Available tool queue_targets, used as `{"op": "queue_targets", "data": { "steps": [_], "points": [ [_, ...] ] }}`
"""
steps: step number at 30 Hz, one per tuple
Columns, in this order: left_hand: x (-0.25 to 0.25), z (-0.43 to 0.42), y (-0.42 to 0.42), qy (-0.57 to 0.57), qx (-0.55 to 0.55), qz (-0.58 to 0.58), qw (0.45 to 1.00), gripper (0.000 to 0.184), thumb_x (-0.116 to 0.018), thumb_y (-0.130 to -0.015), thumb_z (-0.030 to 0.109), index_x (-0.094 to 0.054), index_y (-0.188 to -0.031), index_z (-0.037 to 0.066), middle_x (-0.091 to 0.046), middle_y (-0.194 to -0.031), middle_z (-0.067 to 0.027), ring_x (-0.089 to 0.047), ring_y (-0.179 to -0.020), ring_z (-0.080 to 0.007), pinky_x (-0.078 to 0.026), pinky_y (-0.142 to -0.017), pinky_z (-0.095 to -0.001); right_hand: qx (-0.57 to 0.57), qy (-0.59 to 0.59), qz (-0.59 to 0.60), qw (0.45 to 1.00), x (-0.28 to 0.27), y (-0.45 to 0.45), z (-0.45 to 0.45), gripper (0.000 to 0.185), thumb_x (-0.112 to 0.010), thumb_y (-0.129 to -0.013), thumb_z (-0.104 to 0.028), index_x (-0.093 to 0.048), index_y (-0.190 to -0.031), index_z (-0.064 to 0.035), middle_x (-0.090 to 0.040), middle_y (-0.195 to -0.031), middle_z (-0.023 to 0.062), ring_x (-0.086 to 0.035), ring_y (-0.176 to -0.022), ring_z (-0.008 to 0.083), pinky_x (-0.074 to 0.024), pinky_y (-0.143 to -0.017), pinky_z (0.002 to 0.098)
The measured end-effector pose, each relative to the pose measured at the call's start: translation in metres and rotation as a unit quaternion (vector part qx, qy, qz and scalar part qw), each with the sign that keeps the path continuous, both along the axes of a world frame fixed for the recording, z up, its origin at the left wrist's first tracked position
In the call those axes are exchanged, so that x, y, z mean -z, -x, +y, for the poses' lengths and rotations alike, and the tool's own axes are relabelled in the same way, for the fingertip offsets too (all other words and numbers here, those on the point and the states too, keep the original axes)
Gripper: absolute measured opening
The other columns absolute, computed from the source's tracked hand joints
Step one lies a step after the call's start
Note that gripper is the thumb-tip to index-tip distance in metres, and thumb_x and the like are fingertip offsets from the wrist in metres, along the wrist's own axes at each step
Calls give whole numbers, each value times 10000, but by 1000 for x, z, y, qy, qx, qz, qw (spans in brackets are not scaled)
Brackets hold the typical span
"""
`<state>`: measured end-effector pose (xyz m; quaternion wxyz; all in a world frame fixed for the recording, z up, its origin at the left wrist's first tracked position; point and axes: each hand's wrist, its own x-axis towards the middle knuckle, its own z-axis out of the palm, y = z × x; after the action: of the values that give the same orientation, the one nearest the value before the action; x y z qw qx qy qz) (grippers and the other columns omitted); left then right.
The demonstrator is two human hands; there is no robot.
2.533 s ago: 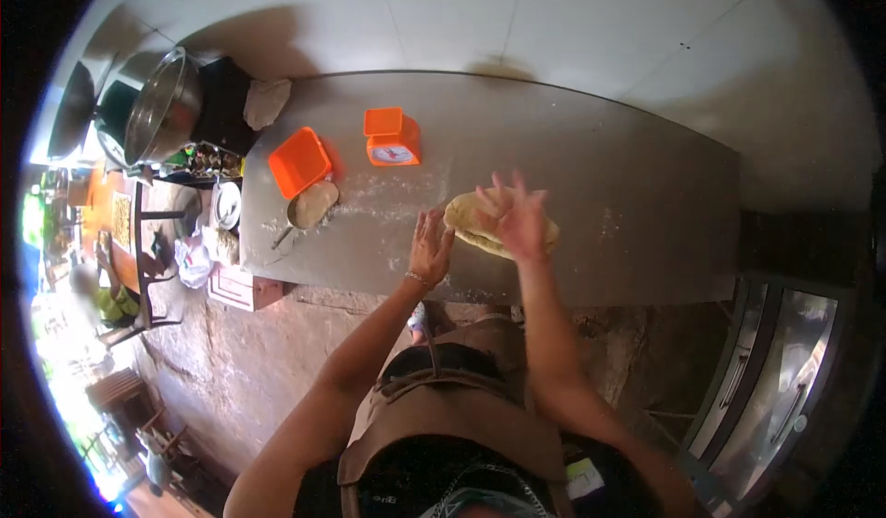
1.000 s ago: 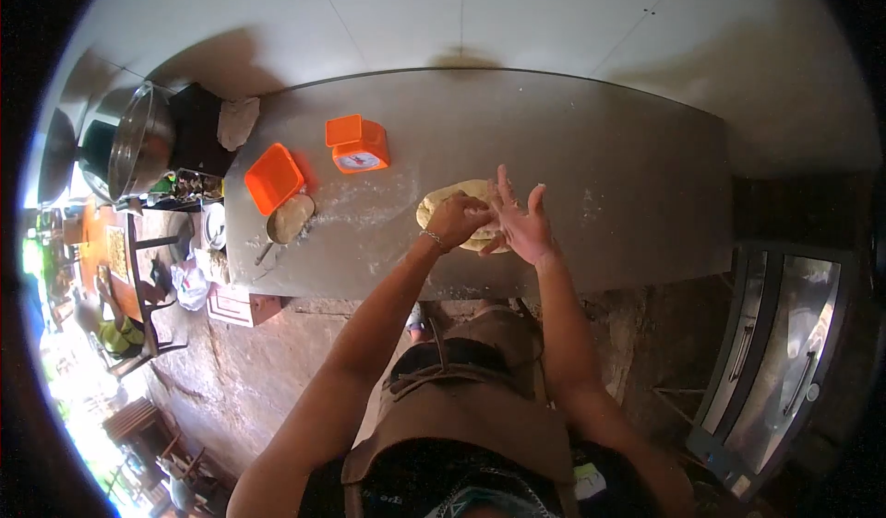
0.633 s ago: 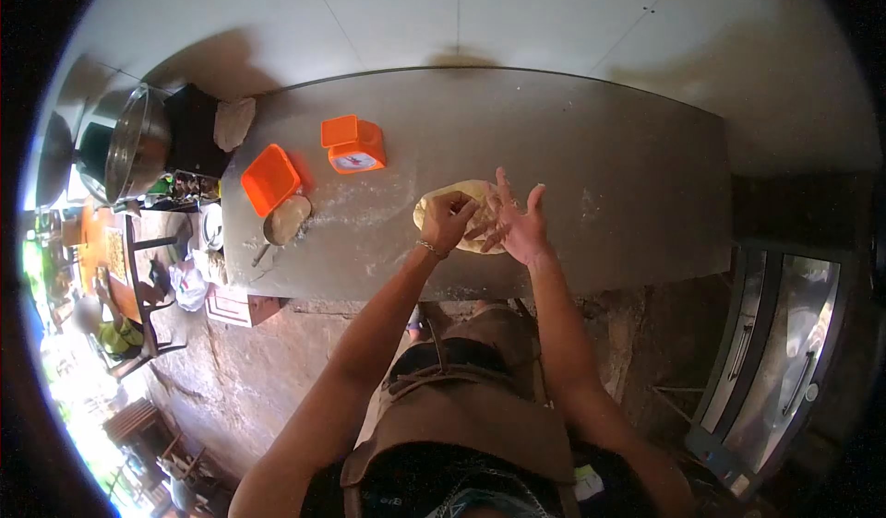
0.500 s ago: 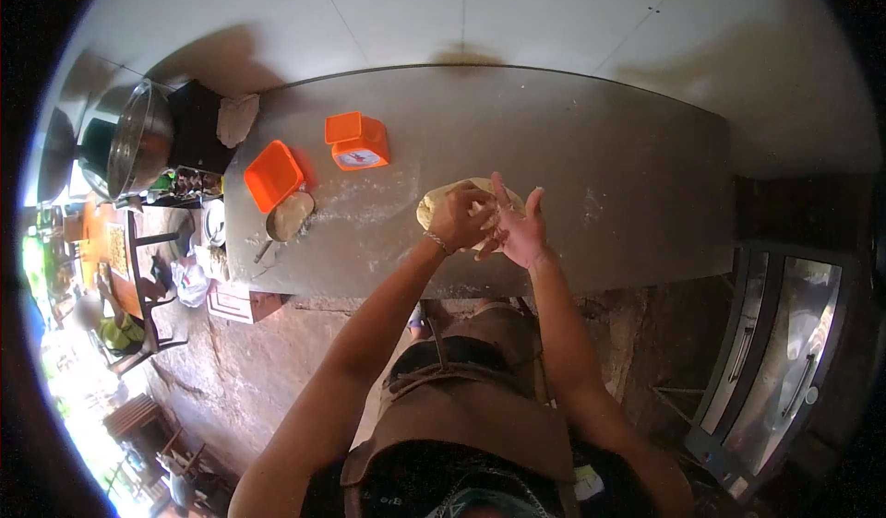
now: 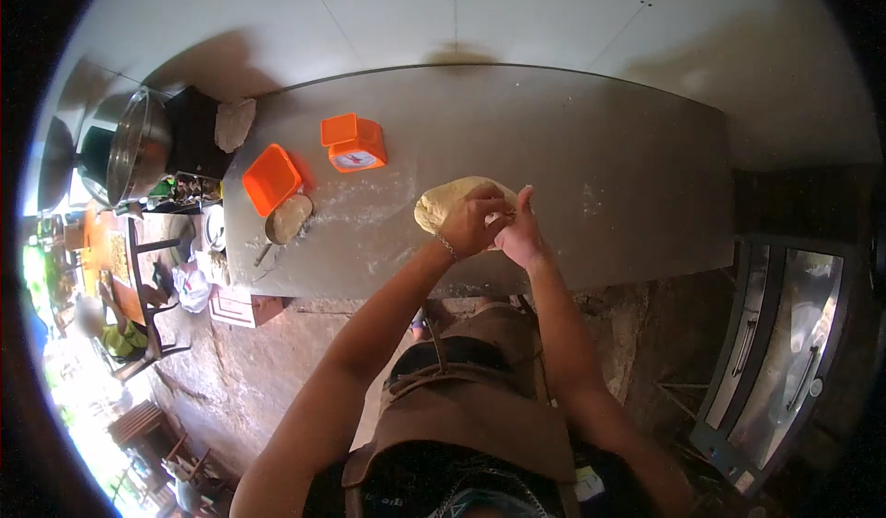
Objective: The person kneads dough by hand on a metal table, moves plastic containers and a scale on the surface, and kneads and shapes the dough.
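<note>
A lump of pale dough [image 5: 461,193] lies on the grey worktop, just beyond my hands. My left hand [image 5: 471,225], with a bracelet at its wrist, is closed, its fingers curled against the fingers of my right hand. My right hand [image 5: 523,239] points its thumb up, while its other fingers are mostly hidden behind the left. Both hands are over the near side of the dough; whether they touch it I cannot tell.
On the worktop [image 5: 554,149] stand an orange kitchen scale [image 5: 355,142], an orange tray [image 5: 271,180] and a pan-like tool with a handle [image 5: 288,221] holding something pale. Metal bowls [image 5: 141,147] are at far left, a glass-doored oven [image 5: 775,352] at right. A person [image 5: 120,335] sits at left.
My right hand's spread fingers have folded in behind the left hand, leaving the thumb raised. My left hand has moved slightly right, onto the right fingers. More of the dough shows.
</note>
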<state>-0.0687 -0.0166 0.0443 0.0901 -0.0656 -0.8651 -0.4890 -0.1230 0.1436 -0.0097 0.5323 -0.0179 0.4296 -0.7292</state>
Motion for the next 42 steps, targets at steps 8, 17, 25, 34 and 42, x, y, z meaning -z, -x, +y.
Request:
{"op": "queue_targets", "data": {
  "steps": [8,17,25,34,42],
  "points": [
    [8,0,-16,-81,-70,-145,984,129,-829,-855,125,-821,-923,16,-780,-925,-134,-752,-863,-299,-594,-750,-390,133,-83,42,987,-40,24,1,1162,-227,-935,-936,-289,-1685,-51,-440,-1652,241,-591,-1349,348,-464,-1141,463],
    [87,-8,-47,329,-30,-140,933,727,-553,-1036,414,-398,-1614,1,-266,-1752,-191,-142,-1654,-361,-122,-1315,-614,-102,-486,616,612,30,-9,-17,739,-537,-1077,-489,-387,-1625,-16,-407,-1663,233,-385,-1532,424,-280,-1273,533],
    [44,-32,-120,370,57,-191,907,545,-684,-985,438,-709,-1329,15,-414,-1683,-209,-365,-1572,-392,-371,-1229,-561,-31,-467,557,687,53,-19,42,824,-376,-1096,-649,-394,-1630,-22,-345,-1694,247,-360,-1529,476,-266,-1254,604],
    [130,-81,-49,-133,-328,-291,889,471,-694,-962,393,-699,-1275,42,-763,-1104,-259,-731,-1088,-422,-574,-970,-467,139,-596,517,599,110,-14,36,932,-203,-1090,-707,-461,-1566,52,-377,-1648,329,-291,-1558,512,-112,-1301,603],
    [98,-25,-26,-73,-325,-180,926,542,-833,-795,308,-658,-1239,51,-665,-1205,-200,-604,-1163,-455,-505,-1023,-511,332,-313,201,867,34,-25,1,718,-466,-1079,-650,-595,-1320,14,-605,-1364,180,-576,-1319,338,-433,-1119,489]
  ]
}}
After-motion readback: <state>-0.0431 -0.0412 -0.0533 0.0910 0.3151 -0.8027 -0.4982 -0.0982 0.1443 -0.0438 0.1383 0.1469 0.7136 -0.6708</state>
